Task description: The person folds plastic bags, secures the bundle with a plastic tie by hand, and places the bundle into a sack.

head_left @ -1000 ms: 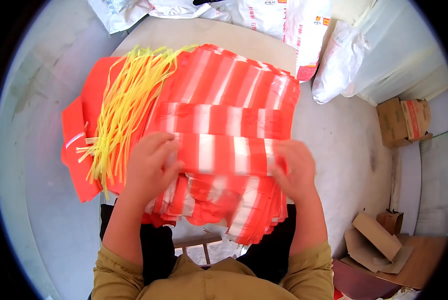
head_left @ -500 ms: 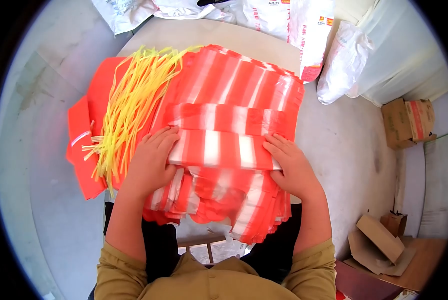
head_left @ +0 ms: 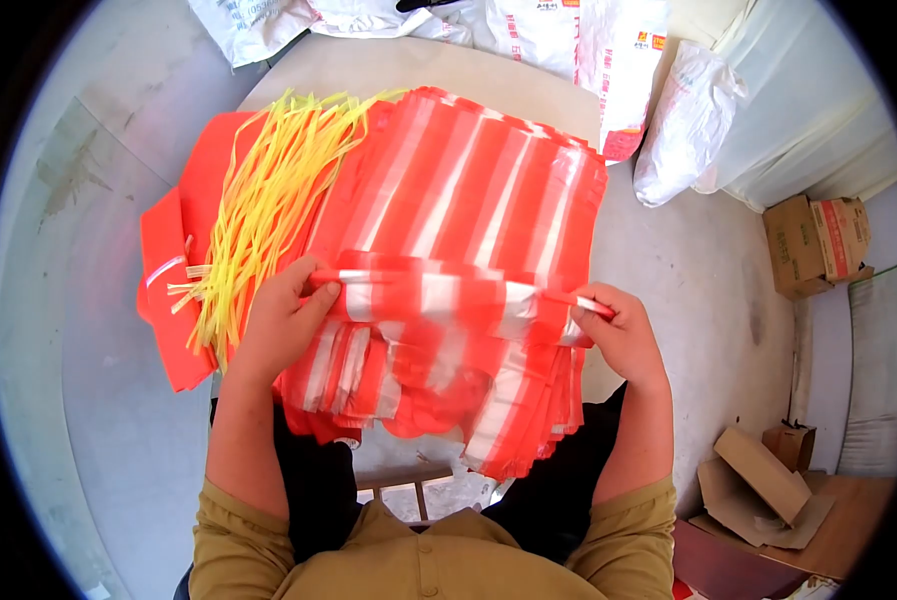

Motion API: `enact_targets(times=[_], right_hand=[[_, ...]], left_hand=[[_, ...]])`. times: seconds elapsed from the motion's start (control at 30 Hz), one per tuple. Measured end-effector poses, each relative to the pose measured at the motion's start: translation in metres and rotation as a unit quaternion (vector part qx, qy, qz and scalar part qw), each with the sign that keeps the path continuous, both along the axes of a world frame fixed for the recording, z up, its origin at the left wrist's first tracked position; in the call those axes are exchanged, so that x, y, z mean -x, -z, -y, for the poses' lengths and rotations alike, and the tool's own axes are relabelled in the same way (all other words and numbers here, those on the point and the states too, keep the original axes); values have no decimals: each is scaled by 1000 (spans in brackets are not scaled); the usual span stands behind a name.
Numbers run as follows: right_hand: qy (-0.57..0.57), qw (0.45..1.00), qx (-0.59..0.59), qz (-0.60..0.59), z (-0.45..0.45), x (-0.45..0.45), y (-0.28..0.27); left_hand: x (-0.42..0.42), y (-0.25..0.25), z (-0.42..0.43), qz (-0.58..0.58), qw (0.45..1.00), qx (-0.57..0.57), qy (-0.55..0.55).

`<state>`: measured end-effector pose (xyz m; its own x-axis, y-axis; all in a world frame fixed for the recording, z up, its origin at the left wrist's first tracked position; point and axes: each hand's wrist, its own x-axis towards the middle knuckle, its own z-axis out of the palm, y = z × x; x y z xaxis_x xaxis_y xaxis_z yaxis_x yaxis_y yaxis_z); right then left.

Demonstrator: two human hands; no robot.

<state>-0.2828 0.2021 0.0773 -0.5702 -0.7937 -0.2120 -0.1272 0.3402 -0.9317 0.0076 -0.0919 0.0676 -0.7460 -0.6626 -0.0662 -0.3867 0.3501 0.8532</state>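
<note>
A stack of red-and-white striped plastic bags [head_left: 468, 190] lies on the table in front of me. Across its near part runs a folded striped plastic bag [head_left: 438, 298], its upper edge lifted into a narrow roll. My left hand [head_left: 293, 312] pinches the left end of that edge between thumb and fingers. At the right end, my right hand [head_left: 613, 322] grips the same edge, a red tip poking out past the fingers. Below the fold, loose bag ends [head_left: 498, 400] hang over the table's near edge. Left of the stack lies a bunch of yellow plastic strips [head_left: 273, 215].
Red folded material [head_left: 168, 290] lies under and left of the yellow strips. White printed sacks [head_left: 618, 70] stand beyond the table's [head_left: 368, 65] far edge. Cardboard boxes [head_left: 808, 245] sit on the floor to the right, with an opened carton [head_left: 758, 490] nearer me.
Both hands, flat on the folded bag before, have closed on its edge and moved slightly outward. The bag's upper fold has come down toward me, baring more of the stack.
</note>
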Motion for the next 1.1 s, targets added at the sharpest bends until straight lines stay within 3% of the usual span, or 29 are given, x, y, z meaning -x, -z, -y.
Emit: enact_targets(times=[0.1,0.3,0.33,0.43,0.5,0.53,0.6,0.73,0.83,0.93,1.1], right_hand=[[80,997,13,4,17,-2,4],[184,980,55,-52,41,6,34],[189,978,49,-76,42,9,38],[188,948,13,-255,42,15,47],[136,889,27,-437,43,11,45],[107,845,34,-522,45,6,42],[-22,856,77,-511,53,-16,31],[-144,819,78,-550,79,-55,31],[-124,825,50,-549,87,-60,39],[-132,792,42,-594,92,-52,50],[-113,822,25,-558,77,-38,49]], left_hand=[[13,18,0,-64,995,-1,-74],[39,32,4,-12,986,37,-159],[41,32,3,-20,983,92,-160],[46,31,-4,-44,953,277,-111],[48,21,-17,-58,905,421,-9],[51,17,-28,-49,910,408,49],[60,12,-49,-30,911,377,162],[73,35,-62,9,889,416,191],[78,42,-60,25,888,431,159],[78,47,-55,22,878,450,158],[71,48,-42,31,882,448,141]])
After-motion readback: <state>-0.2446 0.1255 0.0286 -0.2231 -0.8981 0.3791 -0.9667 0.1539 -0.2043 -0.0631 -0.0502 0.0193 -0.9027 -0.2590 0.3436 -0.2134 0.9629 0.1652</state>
